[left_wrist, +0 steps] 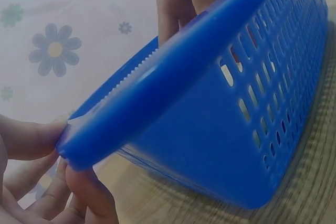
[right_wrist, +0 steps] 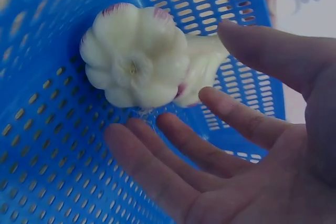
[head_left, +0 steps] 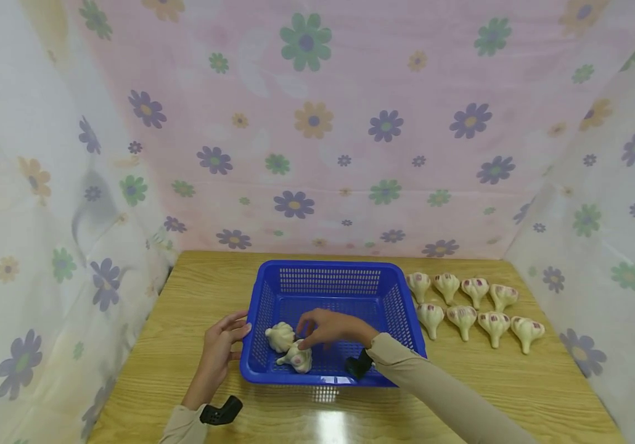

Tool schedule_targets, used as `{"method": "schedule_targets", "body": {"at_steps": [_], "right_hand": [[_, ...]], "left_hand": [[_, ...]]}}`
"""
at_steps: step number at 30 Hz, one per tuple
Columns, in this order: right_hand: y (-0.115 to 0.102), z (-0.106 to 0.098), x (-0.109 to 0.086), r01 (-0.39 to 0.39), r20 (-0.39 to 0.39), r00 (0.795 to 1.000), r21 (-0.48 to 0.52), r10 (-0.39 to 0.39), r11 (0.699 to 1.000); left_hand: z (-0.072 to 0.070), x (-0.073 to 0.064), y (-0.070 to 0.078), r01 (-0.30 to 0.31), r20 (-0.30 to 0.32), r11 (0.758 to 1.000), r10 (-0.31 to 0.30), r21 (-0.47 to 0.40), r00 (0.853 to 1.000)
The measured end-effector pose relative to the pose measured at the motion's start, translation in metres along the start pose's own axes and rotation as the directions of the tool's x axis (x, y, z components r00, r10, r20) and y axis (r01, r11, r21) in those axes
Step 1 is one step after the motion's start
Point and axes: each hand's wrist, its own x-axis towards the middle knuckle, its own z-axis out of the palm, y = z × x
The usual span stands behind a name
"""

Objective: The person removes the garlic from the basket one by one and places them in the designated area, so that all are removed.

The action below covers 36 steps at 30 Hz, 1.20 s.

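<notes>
A blue plastic basket (head_left: pixel 328 264) with slotted walls stands on the table. My left hand (head_left: pixel 219 345) pinches its left rim, thumb on top and fingers beneath, as the left wrist view shows. Two garlic bulbs (head_left: pixel 280 337) lie together in the basket's left part. In the right wrist view, the nearer garlic bulb (right_wrist: pixel 134 56) shows its round base and partly hides the other bulb (right_wrist: pixel 202 64). My right hand (head_left: pixel 331 327) reaches down inside the basket beside them. Its fingers (right_wrist: pixel 152 177) are spread and relaxed, holding nothing, with the fingertips close to the bulbs.
Right of the basket, several garlic bulbs (head_left: pixel 462 316) lie in two rows on the wooden table (head_left: pixel 201 277), their stems pointing toward the front. Flower-print cloth (head_left: pixel 345 142) hangs behind and on both sides of the table.
</notes>
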Motion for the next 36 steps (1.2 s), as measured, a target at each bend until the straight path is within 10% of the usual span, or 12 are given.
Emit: {"method": "schedule_targets", "body": {"at_steps": [14, 36], "right_hand": [[-0.001, 0.016, 0.024, -0.154, 0.033, 0.987, -0.002, 0.154, 0.988], [0.011, -0.013, -0.001, -0.043, 0.014, 0.999, 0.206, 0.041, 0.978]], "left_hand": [[0.006, -0.014, 0.020, -0.010, -0.033, 1.000, 0.010, 0.025, 0.999], [0.005, -0.008, 0.007, -0.027, 0.001, 1.000, 0.027, -0.003, 1.000]]}}
